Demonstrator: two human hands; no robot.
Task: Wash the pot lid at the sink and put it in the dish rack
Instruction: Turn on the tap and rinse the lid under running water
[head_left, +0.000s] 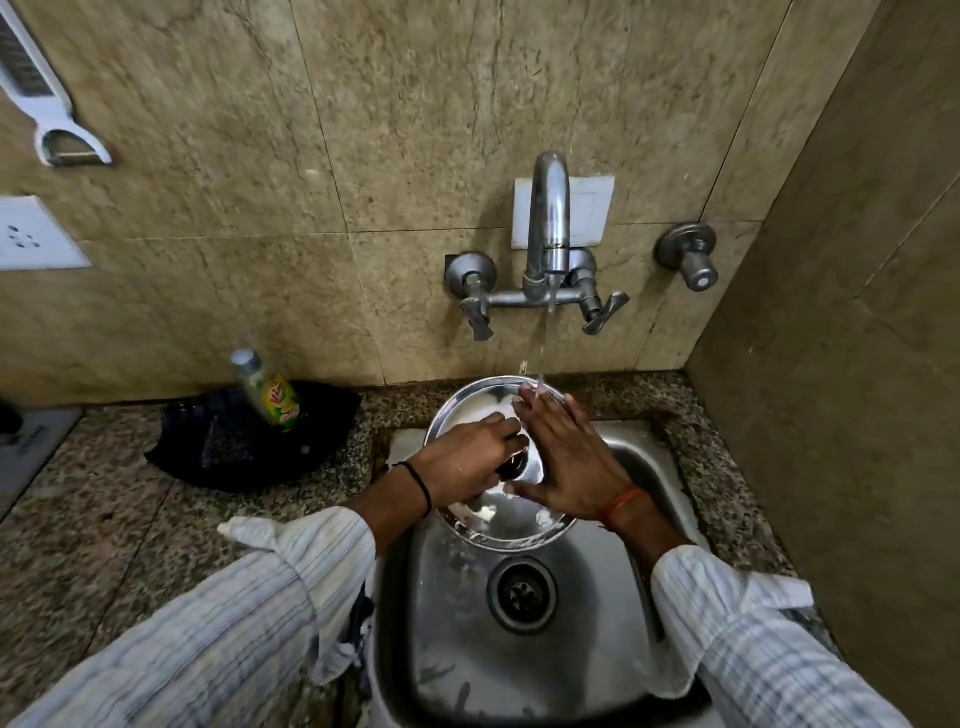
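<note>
Where the tap's stream falls, a round steel pot lid is held over the back half of the sink, tilted with its far rim raised toward the wall.

Left hand: fingers curled round the dark knob at the lid's centre, gripping it; a black band on the wrist.

Right hand: fingers straight and together, laid flat on the lid's face, fingertips near the far rim under the running water; an orange thread on the wrist. It grasps nothing.

Both forearms: pale striped sleeves, cuffs pushed back.

Tap: chrome, wall-mounted, curved spout, two lever handles, a thin stream running. A separate round valve is fixed to the wall to its right.

Sink: stainless steel, wet, drain uncovered below the lid.

Counter: speckled granite. A black tray sits left of the sink, with a green-and-yellow labelled bottle standing tilted in it.

Wall: beige tile. A white peeler hangs at upper left; a white socket plate is below it.
</note>
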